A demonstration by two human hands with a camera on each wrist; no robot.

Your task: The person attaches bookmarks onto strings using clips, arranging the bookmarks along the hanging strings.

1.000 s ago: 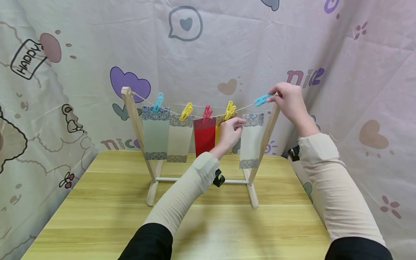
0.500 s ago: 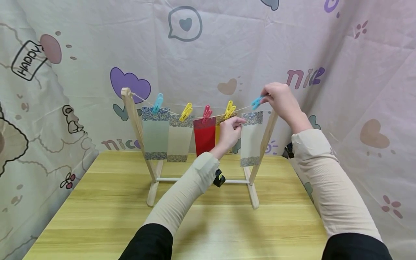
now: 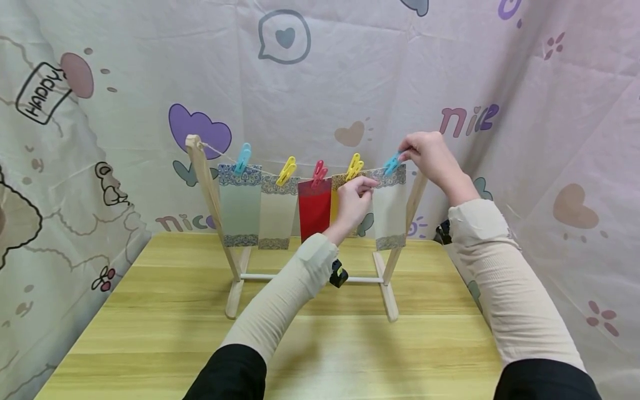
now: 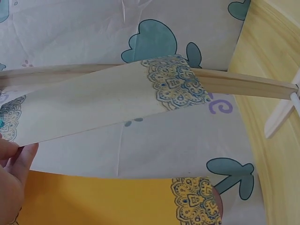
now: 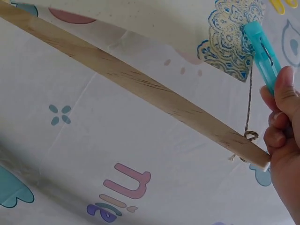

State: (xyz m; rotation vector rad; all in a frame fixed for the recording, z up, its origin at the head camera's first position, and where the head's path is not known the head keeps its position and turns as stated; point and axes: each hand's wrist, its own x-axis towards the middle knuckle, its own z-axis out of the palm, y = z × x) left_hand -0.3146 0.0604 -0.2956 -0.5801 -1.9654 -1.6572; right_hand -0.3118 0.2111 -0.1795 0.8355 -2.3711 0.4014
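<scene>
My left hand [image 3: 354, 203] pinches the upper left edge of a white card [image 3: 390, 211] with blue lace-patterned ends. The card hangs lengthwise against the string at the right side of a wooden rack. My right hand [image 3: 434, 158] pinches a light blue clothespin [image 3: 392, 163] by its handle end. In the right wrist view, the clothespin [image 5: 262, 56] has its nose over the card's patterned top edge [image 5: 232, 37], at the string. The left wrist view has my left fingertips [image 4: 28, 157] at the card's edge. Beside them hangs a yellow card [image 4: 98, 197].
Green [image 3: 240, 208], cream [image 3: 277, 214] and red [image 3: 315, 208] cards hang farther left under blue [image 3: 243, 158], yellow [image 3: 286, 171] and red [image 3: 319, 173] clothespins. The rack's left post [image 3: 207, 189] and right post [image 3: 416, 194] stand on a wooden table [image 3: 150, 311]. A printed cloth hangs behind.
My right hand has moved left and slightly down, bringing the blue clothespin from beside the right post onto the card's top edge. The white card has risen slightly to the string.
</scene>
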